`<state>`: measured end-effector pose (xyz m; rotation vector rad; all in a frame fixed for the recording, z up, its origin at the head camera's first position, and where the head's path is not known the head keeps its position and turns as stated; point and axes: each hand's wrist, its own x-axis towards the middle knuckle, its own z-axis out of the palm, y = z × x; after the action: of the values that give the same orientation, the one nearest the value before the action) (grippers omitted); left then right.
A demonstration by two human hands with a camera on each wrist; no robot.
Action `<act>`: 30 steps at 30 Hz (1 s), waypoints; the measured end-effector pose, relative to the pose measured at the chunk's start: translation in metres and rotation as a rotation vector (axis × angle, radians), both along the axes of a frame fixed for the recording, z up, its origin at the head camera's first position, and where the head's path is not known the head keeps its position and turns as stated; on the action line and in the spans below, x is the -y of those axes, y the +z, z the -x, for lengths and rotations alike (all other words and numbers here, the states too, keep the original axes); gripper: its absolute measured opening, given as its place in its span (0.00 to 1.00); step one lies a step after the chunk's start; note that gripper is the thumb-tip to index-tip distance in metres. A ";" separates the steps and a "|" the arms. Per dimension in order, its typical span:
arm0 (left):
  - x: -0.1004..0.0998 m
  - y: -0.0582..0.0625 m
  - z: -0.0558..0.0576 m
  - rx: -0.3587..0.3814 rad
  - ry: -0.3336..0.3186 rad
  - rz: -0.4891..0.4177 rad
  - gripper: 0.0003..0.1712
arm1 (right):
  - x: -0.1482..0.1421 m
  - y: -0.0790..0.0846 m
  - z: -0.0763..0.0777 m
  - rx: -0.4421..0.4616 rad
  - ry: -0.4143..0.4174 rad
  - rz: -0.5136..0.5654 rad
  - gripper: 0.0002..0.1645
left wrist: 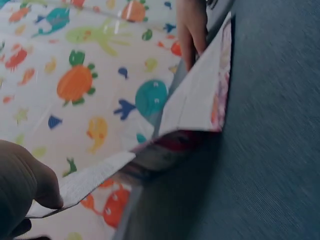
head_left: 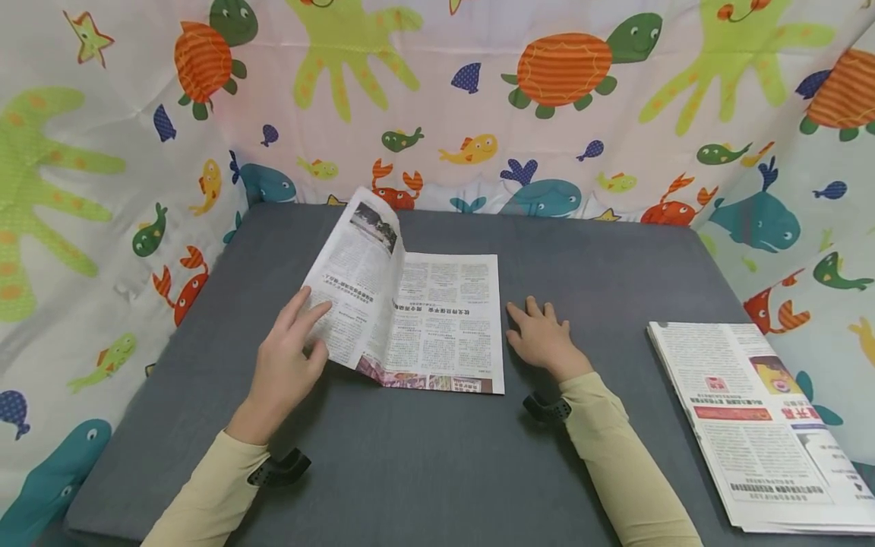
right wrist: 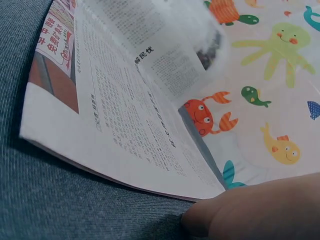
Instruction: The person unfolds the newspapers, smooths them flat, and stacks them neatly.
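Left hand (left wrist: 24, 182) pinching newspaper (left wrist: 195, 97), stack (head_left: 755, 429) in head view only

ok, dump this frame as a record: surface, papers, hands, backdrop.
surface: flat grey fabric-covered table
main_item: white printed paper newspaper, creased; left panel raised, right panel lower
left_hand: left hand pinches the raised panel's outer edge
right_hand: right hand beside the newspaper's right edge, fingers spread; contact unclear
other_paper: layered stack of white printed newspapers, right side of table
backdrop: white sheet printed with colourful sea creatures, behind and at both sides
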<state>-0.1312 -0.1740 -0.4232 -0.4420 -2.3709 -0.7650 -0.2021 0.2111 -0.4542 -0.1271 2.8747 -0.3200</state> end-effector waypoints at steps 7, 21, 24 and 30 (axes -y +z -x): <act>0.026 -0.035 -0.007 0.248 0.145 0.025 0.24 | 0.002 0.004 0.000 0.002 -0.003 -0.004 0.36; 0.033 -0.049 -0.010 0.587 0.273 0.274 0.40 | 0.002 0.004 -0.001 0.013 -0.005 -0.004 0.36; 0.031 -0.047 -0.010 0.600 0.275 0.278 0.40 | 0.002 0.004 -0.001 0.019 -0.004 -0.003 0.36; 0.029 -0.046 -0.010 0.612 0.272 0.271 0.39 | 0.001 0.004 0.000 0.020 0.002 -0.006 0.36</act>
<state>-0.1209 -0.2030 -0.4690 0.0301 -3.0406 -0.4967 -0.2020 0.2100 -0.4499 -0.1251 2.8553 -0.3099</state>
